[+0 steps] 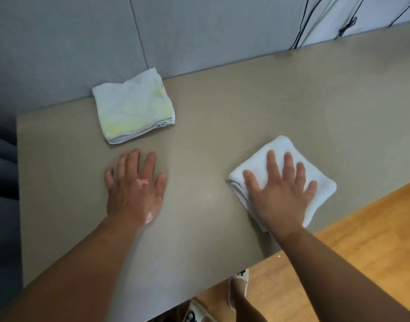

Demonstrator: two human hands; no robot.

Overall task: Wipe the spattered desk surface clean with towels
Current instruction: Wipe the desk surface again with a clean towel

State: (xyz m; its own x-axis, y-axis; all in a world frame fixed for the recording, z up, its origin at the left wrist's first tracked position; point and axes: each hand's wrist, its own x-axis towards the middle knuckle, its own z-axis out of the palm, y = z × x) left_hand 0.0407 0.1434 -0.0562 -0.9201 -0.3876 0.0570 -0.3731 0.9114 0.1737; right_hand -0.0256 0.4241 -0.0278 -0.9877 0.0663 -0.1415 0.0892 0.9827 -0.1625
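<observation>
Flat matte grey-beige surface (pixel 222 108) filled most of the view, edges skewed by the wide lens. No clear spatter marks were visible on it; the finish looked even and dull, with a faint lighter sheen near the middle.

Folded white terry towel with yellow-green stains (pixel 133 108) lay at about 11 o'clock from the surface's centre, close to the far edge. It was folded roughly square, layered folds showing along its near-right edge, staining strongest along the right side and lower left corner. Nothing touched it.

Clean folded white towel (pixel 315 173) lay at about 4 o'clock, near the surface's near-right edge, turned diamond-wise. Stacked folds showed along its left edge. No stains seen on it.

Right hand (pixel 280 194) lay flat on the clean towel, palm down, fingers spread and straight, pressing rather than gripping. It covered the towel's middle and near corner.

Left hand (pixel 134 189) lay flat on the bare surface at about 8 o'clock, palm down, fingers spread, holding nothing. Its fingertips were near the stained towel's near edge but apart from it.

Both forearms were bare. Grey panel wall (pixel 83 43) stood behind the surface, wood floor (pixel 373 240) showed at lower right.
</observation>
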